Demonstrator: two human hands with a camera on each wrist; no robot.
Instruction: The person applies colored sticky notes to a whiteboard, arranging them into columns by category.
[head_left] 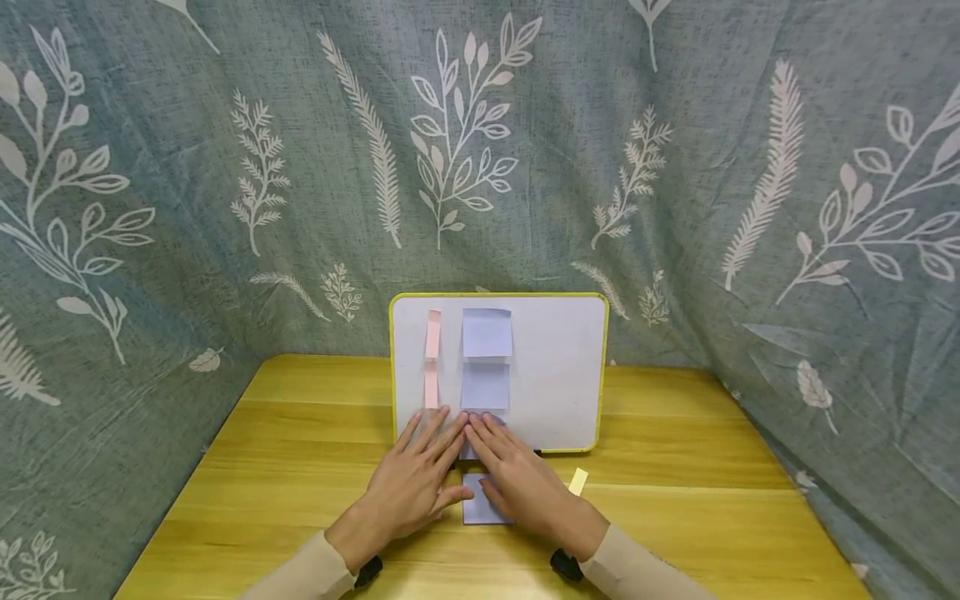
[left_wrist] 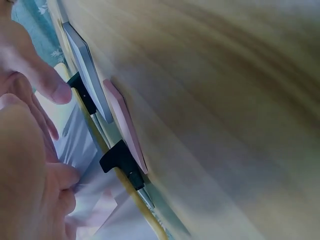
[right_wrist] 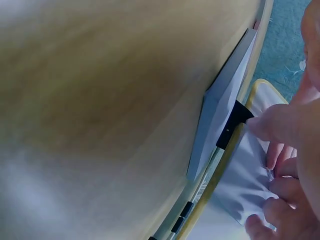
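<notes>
Side by side, my left hand and right hand rest with outstretched fingers on the lower part of a small yellow-framed whiteboard. Their fingertips press a lavender sticky note, mostly hidden beneath them. Above it, two more lavender sticky notes, an upper one and a lower one, are stuck in a column. To their left hang two narrow pink sticky notes, one over the other. On the table below the hands lies a lavender sticky-note pad, partly covered by the right hand.
Black feet hold up the board's lower edge. A pink note pad lies near them in the left wrist view. Beyond the right hand, a yellow strip lies on the wooden table. A leaf-patterned curtain hangs behind.
</notes>
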